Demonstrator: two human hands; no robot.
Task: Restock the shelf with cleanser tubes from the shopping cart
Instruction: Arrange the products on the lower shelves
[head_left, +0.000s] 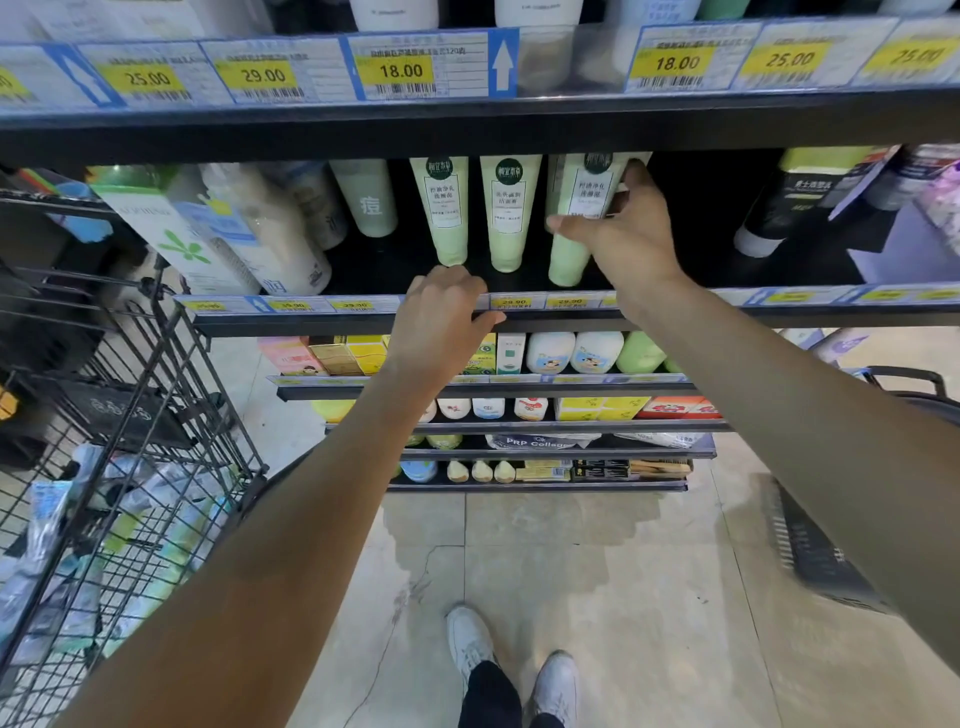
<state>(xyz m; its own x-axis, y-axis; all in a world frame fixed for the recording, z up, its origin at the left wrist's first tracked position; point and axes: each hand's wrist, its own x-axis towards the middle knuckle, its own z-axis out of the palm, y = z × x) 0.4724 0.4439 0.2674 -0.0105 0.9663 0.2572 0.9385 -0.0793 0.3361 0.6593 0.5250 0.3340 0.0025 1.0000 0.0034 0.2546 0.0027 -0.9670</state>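
Shopping cart (156, 415): stands at the far left, its wire basket holding pale, blurred packages that look like more stock; the person judges restocking as unfinished.
Left hand (441, 312): rests on the front edge of the shelf (779, 317), fingers loosely curled over the price strip, holding nothing.
Shelved tubes: two pale green cleanser tubes (475, 213) stand cap-down, side by side, just above the left hand.
Right hand (623, 228): fingers and thumb wrap a third green tube (574, 218), setting it just right of the pair.
Progress: three tubes are on the shelf, the last not yet released.
Remaining: dark bare space lies to the right of the held tube, so more tubes probably fit.
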